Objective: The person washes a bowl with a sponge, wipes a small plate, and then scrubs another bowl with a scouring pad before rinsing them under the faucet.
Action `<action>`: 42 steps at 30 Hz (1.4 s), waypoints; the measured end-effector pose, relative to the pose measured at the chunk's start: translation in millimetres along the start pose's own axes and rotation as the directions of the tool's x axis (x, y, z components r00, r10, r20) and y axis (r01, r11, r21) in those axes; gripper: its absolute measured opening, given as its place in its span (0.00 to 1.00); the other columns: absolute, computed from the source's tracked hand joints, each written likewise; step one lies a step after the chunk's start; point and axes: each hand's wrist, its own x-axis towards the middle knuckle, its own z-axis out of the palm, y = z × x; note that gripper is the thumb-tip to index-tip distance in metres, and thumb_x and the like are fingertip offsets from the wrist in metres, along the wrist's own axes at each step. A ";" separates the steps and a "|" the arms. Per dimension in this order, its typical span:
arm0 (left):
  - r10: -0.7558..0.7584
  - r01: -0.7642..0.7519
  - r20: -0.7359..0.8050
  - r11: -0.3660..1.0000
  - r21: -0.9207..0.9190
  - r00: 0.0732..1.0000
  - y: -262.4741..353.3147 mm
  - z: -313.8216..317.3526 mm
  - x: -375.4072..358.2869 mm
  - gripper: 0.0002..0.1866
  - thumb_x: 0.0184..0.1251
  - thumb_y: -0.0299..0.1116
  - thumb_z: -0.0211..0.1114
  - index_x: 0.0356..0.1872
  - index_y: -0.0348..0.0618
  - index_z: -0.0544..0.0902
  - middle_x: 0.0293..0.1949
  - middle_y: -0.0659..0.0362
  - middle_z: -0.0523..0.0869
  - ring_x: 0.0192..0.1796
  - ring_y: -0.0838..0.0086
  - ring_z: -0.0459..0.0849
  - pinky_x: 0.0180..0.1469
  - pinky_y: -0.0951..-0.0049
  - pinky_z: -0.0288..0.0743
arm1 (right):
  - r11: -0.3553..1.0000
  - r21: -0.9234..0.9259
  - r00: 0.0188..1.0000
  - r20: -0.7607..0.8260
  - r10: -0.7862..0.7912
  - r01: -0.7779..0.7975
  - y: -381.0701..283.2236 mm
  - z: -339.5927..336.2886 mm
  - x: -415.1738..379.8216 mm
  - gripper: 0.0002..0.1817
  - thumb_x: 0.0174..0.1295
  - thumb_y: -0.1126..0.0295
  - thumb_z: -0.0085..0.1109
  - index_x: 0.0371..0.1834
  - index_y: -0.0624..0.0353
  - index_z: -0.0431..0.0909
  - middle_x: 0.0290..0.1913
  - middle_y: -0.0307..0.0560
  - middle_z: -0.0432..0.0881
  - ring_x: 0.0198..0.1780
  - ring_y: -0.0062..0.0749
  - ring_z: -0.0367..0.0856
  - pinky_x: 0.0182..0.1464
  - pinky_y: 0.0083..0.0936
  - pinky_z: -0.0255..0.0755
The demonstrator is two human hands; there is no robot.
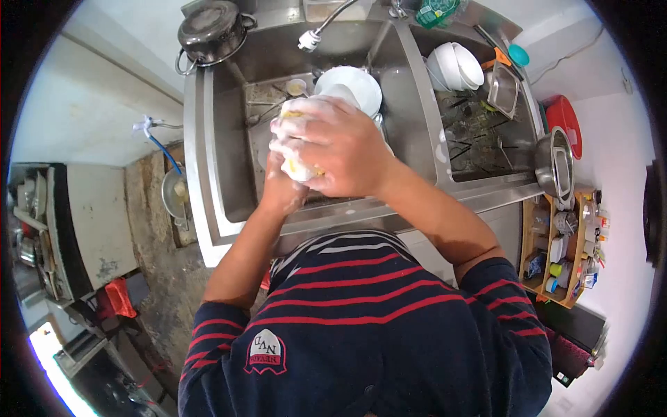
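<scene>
Over the left sink basin (233, 139), my right hand (351, 149) is closed on a yellow sponge (297, 168) thick with white foam. My left hand (281, 189) is close beneath and partly behind it; its fingers are hidden by the right hand and the suds, and I cannot tell what it holds. Just past my knuckles, white plates (361, 85) lie in the basin. A small light cup (297, 87) sits to their left, with some metal utensils (258, 111) near it.
A faucet (309, 40) hangs over the basin's back. At the back left corner stands a dark pot (212, 35). The right basin holds white bowls (455, 66), a metal tray (503, 90) and scattered utensils. Metal bowls (554, 163) rest at the right edge.
</scene>
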 end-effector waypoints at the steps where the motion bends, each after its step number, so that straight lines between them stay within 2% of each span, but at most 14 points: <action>1: 0.005 -0.005 0.006 1.000 0.002 1.000 2.3 -2.1 3.0 0.10 0.58 0.28 0.70 0.39 0.35 0.84 0.33 0.61 0.86 0.37 0.78 0.83 0.43 0.76 0.76 | 1.000 -0.005 1.000 -0.007 0.001 -0.001 4.7 -4.6 2.1 0.22 0.40 0.64 0.66 0.44 0.54 0.83 0.52 0.47 0.81 0.55 0.49 0.79 0.57 0.40 0.73; 4: -0.311 0.392 0.299 0.880 -0.267 0.902 12.6 -10.2 4.1 0.10 0.60 0.26 0.70 0.42 0.35 0.84 0.34 0.60 0.87 0.37 0.78 0.83 0.41 0.76 0.75 | 0.919 0.190 0.882 -0.268 0.388 -0.346 34.6 -3.3 -2.7 0.16 0.49 0.69 0.67 0.43 0.58 0.84 0.44 0.43 0.84 0.49 0.41 0.82 0.53 0.34 0.75; 6: -0.335 0.406 0.308 0.891 -0.202 0.890 16.0 -7.3 5.6 0.12 0.60 0.25 0.70 0.45 0.34 0.84 0.36 0.58 0.87 0.37 0.79 0.83 0.40 0.77 0.75 | 0.391 0.789 0.540 -0.090 0.837 -0.474 40.4 13.4 -11.3 0.15 0.56 0.69 0.66 0.46 0.63 0.82 0.43 0.43 0.84 0.45 0.32 0.84 0.50 0.26 0.76; 10: -0.373 0.439 0.236 0.807 -0.396 0.897 0.5 -0.8 -7.9 0.13 0.59 0.23 0.70 0.45 0.32 0.84 0.38 0.57 0.88 0.39 0.77 0.84 0.44 0.76 0.75 | 0.243 0.792 0.371 -0.022 0.929 -0.561 54.2 30.0 -33.0 0.15 0.63 0.66 0.61 0.50 0.63 0.80 0.44 0.44 0.84 0.42 0.25 0.83 0.45 0.20 0.76; 12: -0.306 0.370 0.211 0.808 -0.458 0.928 2.2 1.0 -12.1 0.13 0.58 0.22 0.70 0.45 0.32 0.84 0.39 0.56 0.88 0.41 0.76 0.84 0.46 0.75 0.75 | -0.264 0.884 0.158 0.345 0.925 -0.385 61.4 30.3 -45.3 0.17 0.66 0.62 0.58 0.53 0.59 0.79 0.45 0.45 0.83 0.43 0.29 0.83 0.46 0.24 0.77; 16: -0.236 0.343 0.273 0.817 -0.463 0.933 -0.9 -3.8 -14.3 0.14 0.58 0.23 0.71 0.46 0.34 0.84 0.42 0.56 0.87 0.45 0.76 0.83 0.50 0.73 0.74 | -0.497 0.865 0.148 0.483 0.863 0.072 35.2 34.7 -50.8 0.20 0.68 0.55 0.54 0.54 0.59 0.77 0.48 0.46 0.82 0.46 0.31 0.83 0.50 0.30 0.76; 18: -0.249 0.377 0.334 0.831 -0.408 0.909 2.5 -6.2 -11.6 0.17 0.57 0.24 0.71 0.49 0.35 0.83 0.44 0.56 0.87 0.46 0.76 0.82 0.50 0.73 0.74 | -0.457 0.889 0.156 0.447 0.881 0.034 53.5 39.1 -65.2 0.20 0.67 0.56 0.56 0.55 0.57 0.78 0.47 0.45 0.83 0.45 0.32 0.83 0.49 0.29 0.77; 22: -0.521 0.568 0.326 0.821 -0.063 0.789 15.0 -12.4 2.6 0.22 0.60 0.28 0.70 0.56 0.36 0.78 0.47 0.57 0.85 0.46 0.75 0.82 0.49 0.74 0.75 | -0.095 0.825 0.320 0.319 0.892 -0.557 64.8 25.4 -58.8 0.19 0.61 0.58 0.66 0.53 0.50 0.82 0.43 0.40 0.85 0.42 0.31 0.83 0.46 0.28 0.77; 23: -0.517 0.618 0.383 0.757 -0.214 0.766 10.7 -11.6 3.0 0.22 0.60 0.28 0.70 0.55 0.37 0.78 0.47 0.57 0.85 0.46 0.75 0.83 0.49 0.73 0.76 | 0.197 0.697 0.461 0.214 0.861 -0.690 62.5 27.0 -54.5 0.20 0.58 0.57 0.68 0.53 0.49 0.82 0.43 0.41 0.84 0.41 0.33 0.83 0.46 0.29 0.77; 27: -0.506 0.630 0.378 0.656 -0.415 0.775 -0.3 -7.1 -3.8 0.20 0.59 0.27 0.69 0.53 0.37 0.79 0.46 0.57 0.85 0.45 0.74 0.84 0.48 0.73 0.77 | 0.860 0.218 0.855 -0.151 0.497 -0.461 38.9 21.2 -30.9 0.22 0.49 0.57 0.71 0.50 0.46 0.83 0.42 0.44 0.82 0.42 0.42 0.82 0.46 0.34 0.76; 31: -0.445 0.562 0.353 0.549 -0.618 0.823 -6.9 -16.9 -14.1 0.20 0.59 0.25 0.69 0.53 0.37 0.79 0.46 0.57 0.86 0.45 0.75 0.84 0.49 0.75 0.77 | 0.992 0.061 0.979 -0.163 0.122 -0.113 4.4 18.7 -24.4 0.22 0.46 0.62 0.69 0.47 0.49 0.83 0.45 0.45 0.81 0.47 0.45 0.80 0.49 0.36 0.75; 35: -0.500 0.582 0.300 0.680 -0.445 0.813 -2.0 -12.1 -11.0 0.20 0.59 0.24 0.69 0.53 0.36 0.80 0.45 0.58 0.86 0.45 0.75 0.84 0.49 0.75 0.76 | 0.713 0.456 0.752 -0.132 0.646 -0.533 54.8 36.7 -55.0 0.23 0.44 0.65 0.66 0.48 0.50 0.83 0.54 0.48 0.77 0.52 0.49 0.77 0.54 0.42 0.73; 39: -0.448 0.521 0.272 0.669 -0.530 0.852 -9.3 -7.0 -7.3 0.20 0.59 0.24 0.69 0.54 0.36 0.79 0.48 0.58 0.85 0.49 0.73 0.83 0.54 0.72 0.75 | 0.978 0.072 0.945 -0.253 0.209 -0.197 13.1 30.4 -38.5 0.23 0.48 0.65 0.65 0.51 0.52 0.82 0.53 0.54 0.78 0.55 0.52 0.77 0.56 0.43 0.73; 42: -0.375 0.460 0.285 0.559 -0.690 0.882 -4.2 -9.0 -3.5 0.22 0.60 0.25 0.67 0.56 0.36 0.77 0.51 0.56 0.83 0.53 0.70 0.81 0.59 0.66 0.73 | 0.963 0.066 0.897 -0.353 0.266 -0.260 27.6 33.2 -50.2 0.23 0.50 0.62 0.65 0.52 0.53 0.82 0.56 0.53 0.77 0.57 0.52 0.76 0.59 0.45 0.70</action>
